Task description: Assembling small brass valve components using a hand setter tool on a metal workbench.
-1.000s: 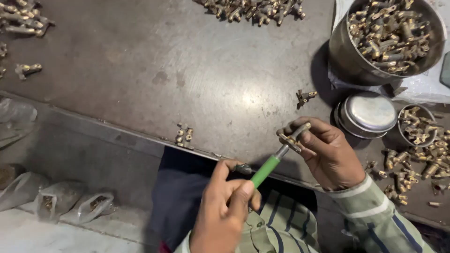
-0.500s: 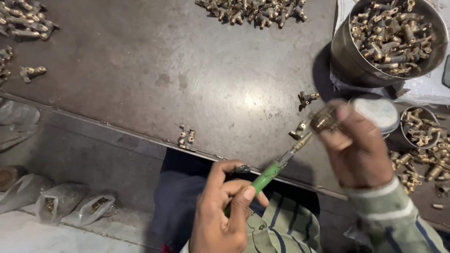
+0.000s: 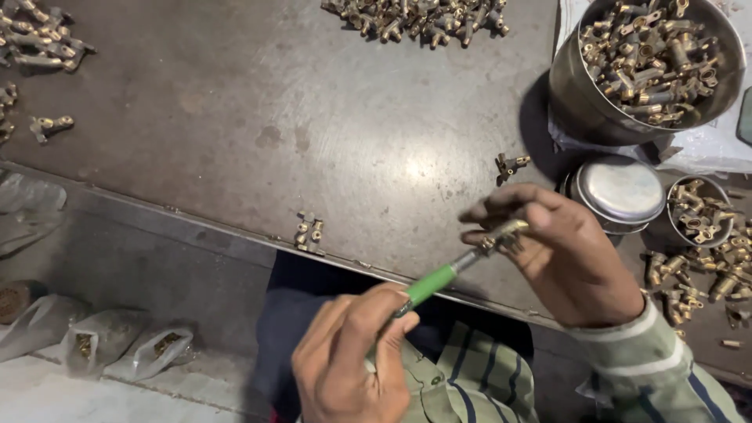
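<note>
My left hand (image 3: 352, 356) grips a green-handled screwdriver (image 3: 432, 283) low in the view. Its metal tip meets a small brass fitting (image 3: 507, 233) that my right hand (image 3: 564, 251) pinches between thumb and fingers, just above the metal table's near edge (image 3: 235, 231). A single brass fitting (image 3: 511, 165) lies on the table just beyond my right hand. Two more small fittings (image 3: 308, 231) sit at the table's edge to the left.
A large steel bowl (image 3: 576, 102) full of brass fittings stands at the upper right, with a lidded tin (image 3: 619, 192) and a small open tin (image 3: 697, 215) below it. Loose fittings lie at the right (image 3: 697, 274), top (image 3: 415, 19) and upper left (image 3: 39, 39). Plastic bags (image 3: 117, 345) lie on the floor.
My right hand swung out to the right with a fitting, then came back toward the middle. The screwdriver tip has stayed against the fitting; my left hand barely shifted.
</note>
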